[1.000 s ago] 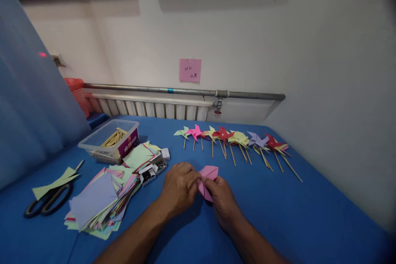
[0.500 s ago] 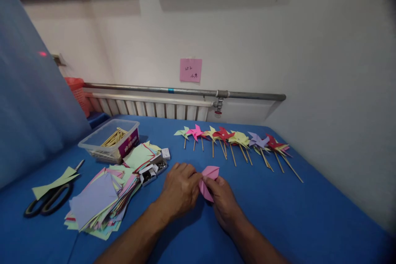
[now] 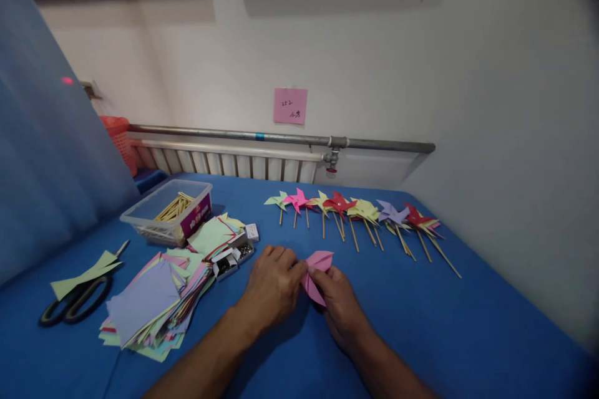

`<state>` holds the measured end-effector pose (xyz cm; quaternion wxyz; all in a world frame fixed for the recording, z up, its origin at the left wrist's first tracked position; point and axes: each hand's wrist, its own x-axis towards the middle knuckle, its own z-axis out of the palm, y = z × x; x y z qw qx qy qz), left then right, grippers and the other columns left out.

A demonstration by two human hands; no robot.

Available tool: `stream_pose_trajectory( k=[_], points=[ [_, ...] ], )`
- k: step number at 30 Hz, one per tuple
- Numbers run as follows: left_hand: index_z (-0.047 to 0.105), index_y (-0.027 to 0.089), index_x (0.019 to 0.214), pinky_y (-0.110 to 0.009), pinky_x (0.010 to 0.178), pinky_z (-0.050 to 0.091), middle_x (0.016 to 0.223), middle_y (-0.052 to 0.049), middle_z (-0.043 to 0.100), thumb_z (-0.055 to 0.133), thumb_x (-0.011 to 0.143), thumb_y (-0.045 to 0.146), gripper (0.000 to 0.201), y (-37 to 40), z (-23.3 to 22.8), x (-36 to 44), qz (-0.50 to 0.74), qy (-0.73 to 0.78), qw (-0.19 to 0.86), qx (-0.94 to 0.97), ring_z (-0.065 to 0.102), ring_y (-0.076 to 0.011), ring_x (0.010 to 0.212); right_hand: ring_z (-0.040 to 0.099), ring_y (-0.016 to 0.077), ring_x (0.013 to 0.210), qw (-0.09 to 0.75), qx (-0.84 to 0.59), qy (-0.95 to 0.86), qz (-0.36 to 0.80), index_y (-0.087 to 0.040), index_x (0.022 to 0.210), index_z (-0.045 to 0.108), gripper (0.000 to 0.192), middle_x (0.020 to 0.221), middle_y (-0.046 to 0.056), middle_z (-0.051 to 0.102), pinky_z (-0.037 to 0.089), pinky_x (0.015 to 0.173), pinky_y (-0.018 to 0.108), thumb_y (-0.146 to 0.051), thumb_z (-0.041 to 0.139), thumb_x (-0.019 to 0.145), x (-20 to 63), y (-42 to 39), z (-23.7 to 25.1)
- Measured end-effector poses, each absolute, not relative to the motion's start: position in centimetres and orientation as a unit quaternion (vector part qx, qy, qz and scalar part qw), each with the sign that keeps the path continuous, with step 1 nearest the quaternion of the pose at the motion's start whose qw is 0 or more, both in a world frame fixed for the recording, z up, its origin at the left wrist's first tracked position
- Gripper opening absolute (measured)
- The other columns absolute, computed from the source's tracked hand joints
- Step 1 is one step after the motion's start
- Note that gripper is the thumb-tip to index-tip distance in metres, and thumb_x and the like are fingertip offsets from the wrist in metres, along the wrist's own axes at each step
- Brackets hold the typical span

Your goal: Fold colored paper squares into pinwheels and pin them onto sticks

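Head view: a pink paper (image 3: 316,269), partly folded with a curled flap on top, sits low over the blue table (image 3: 468,324), near its middle, pinched between both hands. The left hand (image 3: 274,287) is curled palm down, its fingertips closed on the paper's left edge. The right hand (image 3: 340,304) grips the lower right part with thumb and fingers closed on it, so that only the upper half of the paper shows.

Just left of the left hand lie small open boxes (image 3: 233,255) with dark metal bits inside, touching a loose pile of coloured sheets (image 3: 156,299). Behind these stands a clear tub (image 3: 166,212) holding wooden sticks. Further left, black scissors (image 3: 75,302) lie under a green paper scrap (image 3: 84,271).

Beyond the hands, a row of finished pinwheels (image 3: 360,215) on sticks lies across the table, near the far edge. A radiator (image 3: 234,162) and pipe run along the wall, with a pink note (image 3: 290,106) stuck above.
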<state>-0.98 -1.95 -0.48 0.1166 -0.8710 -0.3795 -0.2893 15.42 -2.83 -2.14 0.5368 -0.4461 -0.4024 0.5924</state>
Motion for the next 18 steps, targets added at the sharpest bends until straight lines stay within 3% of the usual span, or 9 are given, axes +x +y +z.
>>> stream_pose_trajectory(
  k=[5, 9, 14, 18],
  points=[
    [0.080, 0.021, 0.107, -0.041, 0.081, 0.045, 0.096, -0.010, 0.075, 0.050, 0.100, 0.015, 0.032, -2.0, 0.2, -1.2, -0.361, -0.411, 0.004, -0.837, 0.064, -0.0253, 0.088, 0.056, 0.0179, 0.064, 0.530, -0.485, -0.427, 0.550, -0.019, 0.082, 0.072, 0.036, 0.068, -0.001, 0.069, 0.043, 0.063, 0.029, -0.053, 0.084, 0.074, 16.0, -2.3, -3.4],
    [0.080, 0.020, 0.090, -0.036, 0.080, 0.045, 0.087, -0.008, 0.074, 0.055, 0.098, 0.031, 0.028, -1.4, 1.5, -1.8, -0.457, -0.499, -0.220, -0.703, 0.066, -0.0243, 0.086, 0.057, 0.0192, 0.066, 0.520, -0.516, -0.456, 0.505, -0.017, 0.087, 0.078, 0.037, 0.073, 0.002, 0.073, 0.045, 0.063, 0.030, -0.053, 0.081, 0.076, 16.1, -2.3, -3.3],
    [0.069, 0.019, 0.068, -0.029, 0.062, 0.035, 0.063, 0.000, 0.058, 0.078, 0.071, 0.056, 0.039, -0.9, 2.1, -1.8, -0.441, -0.492, -0.545, -0.516, 0.048, -0.0154, 0.061, 0.061, 0.0209, 0.070, 0.522, -0.480, -0.483, 0.513, -0.017, 0.091, 0.081, 0.038, 0.079, 0.004, 0.077, 0.050, 0.069, 0.032, -0.053, 0.082, 0.077, 15.9, -2.5, -2.9],
    [0.069, 0.018, 0.069, -0.027, 0.059, 0.031, 0.060, 0.003, 0.058, 0.084, 0.060, 0.051, 0.037, -1.2, 1.8, -1.2, -0.417, -0.480, -0.611, -0.472, 0.043, -0.0118, 0.056, 0.059, 0.0196, 0.067, 0.516, -0.474, -0.490, 0.518, -0.018, 0.085, 0.078, 0.037, 0.074, 0.002, 0.073, 0.050, 0.068, 0.032, -0.054, 0.083, 0.078, 15.8, -2.6, -3.1]
  ],
)
